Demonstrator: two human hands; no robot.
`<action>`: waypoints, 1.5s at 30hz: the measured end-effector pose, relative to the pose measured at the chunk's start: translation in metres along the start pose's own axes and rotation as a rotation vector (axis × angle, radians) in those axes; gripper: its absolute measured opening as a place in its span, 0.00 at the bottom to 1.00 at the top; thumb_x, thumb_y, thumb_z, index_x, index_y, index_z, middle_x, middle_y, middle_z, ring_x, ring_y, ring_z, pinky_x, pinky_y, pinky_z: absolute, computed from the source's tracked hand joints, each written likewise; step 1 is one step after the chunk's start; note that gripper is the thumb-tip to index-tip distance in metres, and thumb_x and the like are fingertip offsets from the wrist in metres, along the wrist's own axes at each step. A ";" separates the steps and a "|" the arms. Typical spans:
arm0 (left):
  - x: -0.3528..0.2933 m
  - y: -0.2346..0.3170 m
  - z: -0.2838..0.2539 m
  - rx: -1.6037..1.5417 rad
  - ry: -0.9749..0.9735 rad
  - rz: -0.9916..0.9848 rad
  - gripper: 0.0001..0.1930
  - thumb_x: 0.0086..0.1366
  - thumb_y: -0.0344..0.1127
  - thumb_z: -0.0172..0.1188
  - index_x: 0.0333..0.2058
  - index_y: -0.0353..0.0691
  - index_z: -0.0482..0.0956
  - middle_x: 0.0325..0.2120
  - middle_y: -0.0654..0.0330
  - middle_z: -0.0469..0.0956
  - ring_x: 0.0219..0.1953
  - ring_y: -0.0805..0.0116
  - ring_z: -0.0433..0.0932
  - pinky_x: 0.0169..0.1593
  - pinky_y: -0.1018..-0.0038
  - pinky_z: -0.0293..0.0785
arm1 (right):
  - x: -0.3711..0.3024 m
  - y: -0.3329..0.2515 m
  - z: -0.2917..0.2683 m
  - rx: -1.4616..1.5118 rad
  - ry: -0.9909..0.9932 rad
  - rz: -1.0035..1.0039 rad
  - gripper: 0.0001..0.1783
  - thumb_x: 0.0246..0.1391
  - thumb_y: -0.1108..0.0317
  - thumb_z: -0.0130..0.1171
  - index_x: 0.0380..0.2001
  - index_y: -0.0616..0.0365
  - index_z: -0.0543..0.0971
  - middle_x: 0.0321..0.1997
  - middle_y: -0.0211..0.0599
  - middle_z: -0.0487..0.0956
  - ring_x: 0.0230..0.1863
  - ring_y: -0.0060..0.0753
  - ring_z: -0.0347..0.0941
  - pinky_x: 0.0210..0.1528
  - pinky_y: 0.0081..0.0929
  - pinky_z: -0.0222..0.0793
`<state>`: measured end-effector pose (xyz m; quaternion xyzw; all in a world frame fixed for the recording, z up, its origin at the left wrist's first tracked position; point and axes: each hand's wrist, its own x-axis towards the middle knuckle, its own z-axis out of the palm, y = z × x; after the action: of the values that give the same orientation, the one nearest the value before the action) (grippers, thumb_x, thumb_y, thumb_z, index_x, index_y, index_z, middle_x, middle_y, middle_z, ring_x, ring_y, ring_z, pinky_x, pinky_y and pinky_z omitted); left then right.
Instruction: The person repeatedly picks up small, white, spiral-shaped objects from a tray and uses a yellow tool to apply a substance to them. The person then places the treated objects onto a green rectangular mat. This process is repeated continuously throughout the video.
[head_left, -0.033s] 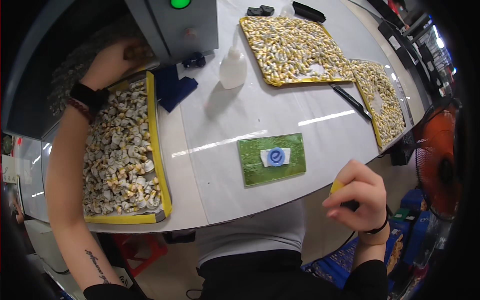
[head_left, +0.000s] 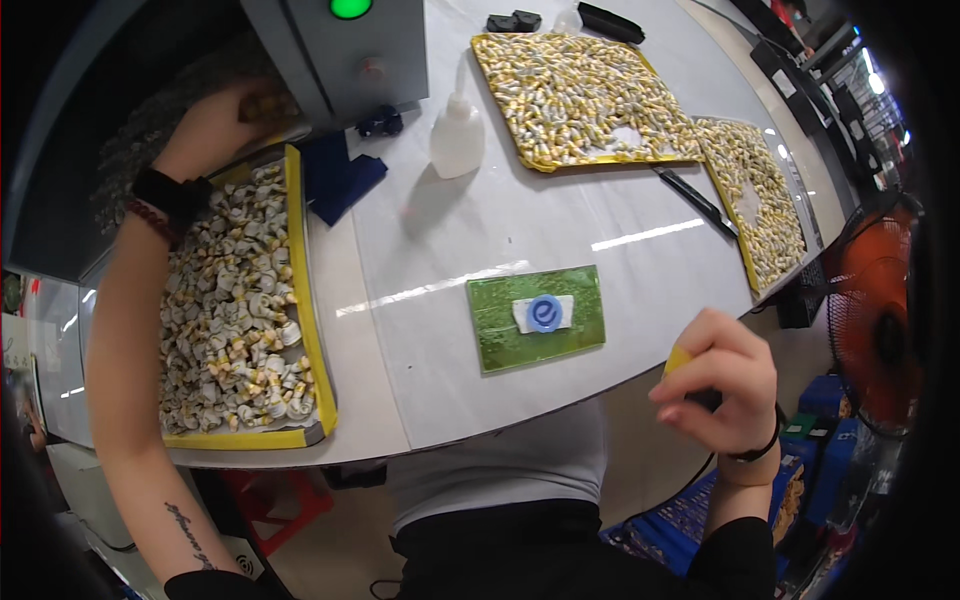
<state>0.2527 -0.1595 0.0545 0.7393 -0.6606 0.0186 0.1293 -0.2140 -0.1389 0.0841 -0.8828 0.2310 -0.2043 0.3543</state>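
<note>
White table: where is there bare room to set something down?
The table is bare between the left tray and the green slab, and nearly so from the slab up to the bottle and black knife. It is crowded around the left hand, with tray, blue cloth and grey machine close together, and at upper right, where two filled trays meet.

- Table (head_left: 420,375): smooth, glossy, throws back light streaks
- Machine (head_left: 350,65): grey, looks like painted metal, satin
- Bottle (head_left: 457,142): translucent plastic, smooth
- Slab (head_left: 490,345): green, glossy, mottled face
- Disc (head_left: 544,313): blue, smooth, plastic-looking
- Rag (head_left: 345,190): dark blue cloth, matt
- Sleeve (head_left: 740,555): black cloth, matt
- Tray (head_left: 318,345): yellow rim, smooth
- Yellow bit (head_left: 676,360): matt; mostly covered, maybe rubber, can't be sure
</note>
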 end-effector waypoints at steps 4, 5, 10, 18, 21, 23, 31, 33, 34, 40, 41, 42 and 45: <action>-0.015 -0.020 -0.020 0.018 0.064 0.010 0.22 0.50 0.36 0.65 0.44 0.34 0.73 0.35 0.52 0.77 0.36 0.64 0.78 0.39 0.72 0.73 | 0.039 0.019 -0.025 -0.327 0.143 -0.078 0.09 0.35 0.78 0.63 0.26 0.59 0.78 0.26 0.36 0.74 0.29 0.34 0.71 0.32 0.25 0.66; -0.020 -0.014 -0.029 -0.010 0.102 0.045 0.21 0.50 0.35 0.65 0.43 0.33 0.74 0.34 0.52 0.77 0.34 0.66 0.77 0.38 0.73 0.73 | 0.052 0.027 -0.035 -0.426 0.160 -0.081 0.08 0.37 0.78 0.61 0.26 0.60 0.77 0.27 0.36 0.74 0.30 0.35 0.72 0.33 0.26 0.66; -0.089 0.075 -0.060 -0.458 0.082 -0.039 0.15 0.46 0.30 0.67 0.32 0.32 0.74 0.23 0.59 0.74 0.27 0.75 0.74 0.31 0.79 0.69 | 0.111 0.116 -0.064 -0.597 0.026 -0.084 0.06 0.43 0.75 0.59 0.28 0.64 0.78 0.29 0.43 0.78 0.33 0.41 0.75 0.37 0.32 0.70; -0.205 0.151 -0.069 -1.096 -0.236 0.388 0.14 0.45 0.34 0.71 0.27 0.32 0.78 0.20 0.57 0.77 0.24 0.65 0.76 0.31 0.75 0.71 | 0.150 0.123 -0.035 -0.639 -0.124 -0.038 0.04 0.47 0.74 0.59 0.26 0.65 0.77 0.30 0.41 0.77 0.34 0.38 0.73 0.39 0.30 0.69; -0.199 0.165 -0.008 -1.358 -0.394 0.319 0.13 0.43 0.31 0.73 0.27 0.33 0.79 0.25 0.56 0.79 0.28 0.61 0.78 0.33 0.73 0.74 | 0.126 0.146 -0.043 -0.689 -0.048 -0.096 0.05 0.46 0.73 0.58 0.25 0.64 0.75 0.29 0.44 0.76 0.34 0.45 0.72 0.39 0.34 0.68; -0.202 0.180 0.008 -1.531 -0.356 0.246 0.14 0.42 0.28 0.73 0.29 0.32 0.80 0.26 0.55 0.79 0.31 0.60 0.79 0.36 0.71 0.75 | 0.131 0.146 -0.043 -0.623 -0.071 -0.061 0.06 0.48 0.72 0.57 0.26 0.64 0.74 0.29 0.44 0.75 0.35 0.45 0.71 0.40 0.34 0.67; -0.211 0.216 0.043 -2.042 -0.286 -0.017 0.19 0.38 0.31 0.76 0.29 0.28 0.79 0.26 0.50 0.80 0.29 0.61 0.78 0.33 0.72 0.74 | 0.134 0.128 -0.045 -0.583 0.022 -0.023 0.07 0.54 0.73 0.54 0.34 0.63 0.70 0.29 0.36 0.74 0.31 0.30 0.70 0.36 0.24 0.67; -0.220 0.216 0.051 -2.213 -0.305 -0.071 0.15 0.46 0.26 0.71 0.33 0.30 0.78 0.31 0.54 0.79 0.35 0.67 0.78 0.42 0.73 0.74 | 0.127 0.104 -0.038 -0.297 0.117 -0.047 0.05 0.55 0.73 0.52 0.30 0.64 0.70 0.25 0.33 0.73 0.27 0.25 0.69 0.30 0.23 0.65; -0.223 0.217 0.053 -2.278 -0.288 -0.129 0.15 0.47 0.26 0.70 0.33 0.30 0.77 0.32 0.54 0.78 0.35 0.67 0.78 0.42 0.73 0.74 | 0.120 0.088 -0.032 -0.150 0.088 -0.035 0.04 0.56 0.74 0.52 0.32 0.65 0.72 0.25 0.28 0.73 0.28 0.16 0.68 0.32 0.17 0.66; -0.222 0.215 0.058 -2.384 -0.322 -0.253 0.14 0.54 0.23 0.64 0.39 0.30 0.73 0.37 0.54 0.77 0.42 0.67 0.78 0.49 0.70 0.73 | 0.078 0.017 0.015 -0.004 -0.301 -0.080 0.09 0.43 0.81 0.58 0.30 0.61 0.80 0.25 0.34 0.78 0.23 0.27 0.72 0.25 0.21 0.67; -0.218 0.218 0.052 -2.351 -0.314 -0.356 0.15 0.51 0.28 0.67 0.36 0.31 0.73 0.33 0.52 0.77 0.38 0.65 0.78 0.46 0.68 0.74 | 0.072 0.016 0.020 -0.025 -0.270 -0.102 0.09 0.42 0.81 0.60 0.30 0.60 0.79 0.24 0.34 0.77 0.22 0.29 0.72 0.24 0.23 0.67; -0.214 0.222 0.044 -2.314 -0.305 -0.459 0.17 0.48 0.32 0.70 0.33 0.32 0.73 0.29 0.51 0.78 0.34 0.63 0.78 0.42 0.67 0.76 | 0.071 0.019 0.023 -0.110 -0.243 -0.160 0.09 0.41 0.80 0.60 0.29 0.59 0.79 0.23 0.34 0.75 0.22 0.31 0.71 0.24 0.25 0.67; -0.212 0.224 0.042 -2.304 -0.313 -0.540 0.19 0.45 0.37 0.73 0.30 0.33 0.73 0.25 0.50 0.79 0.30 0.61 0.79 0.37 0.65 0.78 | 0.070 0.027 0.027 -0.279 -0.214 -0.285 0.09 0.39 0.78 0.61 0.28 0.58 0.77 0.21 0.34 0.72 0.24 0.35 0.69 0.25 0.29 0.66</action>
<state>0.0004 0.0162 0.0090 0.2975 -0.1203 -0.7033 0.6344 -0.1499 -0.1808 0.0607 -0.9636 0.0910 -0.1234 0.2189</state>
